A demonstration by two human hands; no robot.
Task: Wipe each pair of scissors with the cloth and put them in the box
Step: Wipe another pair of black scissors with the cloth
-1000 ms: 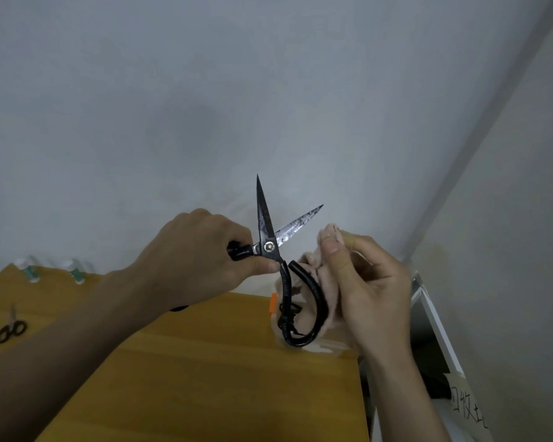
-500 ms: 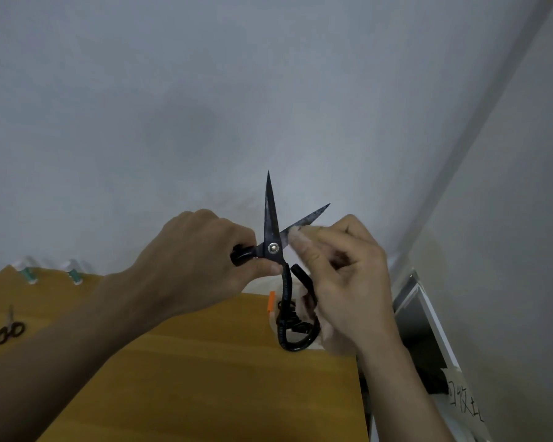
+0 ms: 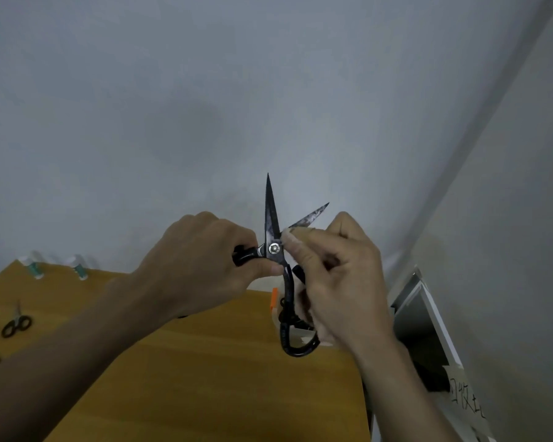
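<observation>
Since a second ago, your right hand (image 3: 342, 279) moved from beside handles up onto lower blade, fingertips (image 3: 289, 235) now near pivot. Your left hand (image 3: 205, 269) curls round one handle of black scissors (image 3: 273, 231), blades spread apart, one upright, one slanting toward right hand. Right fingers pinch slanted blade; cloth barely visible beneath them, cannot tell. Small scissors (image 3: 15, 323) lie on wooden table (image 3: 205, 378), far left of left forearm. White box (image 3: 425, 317) sits just right of right wrist.
</observation>
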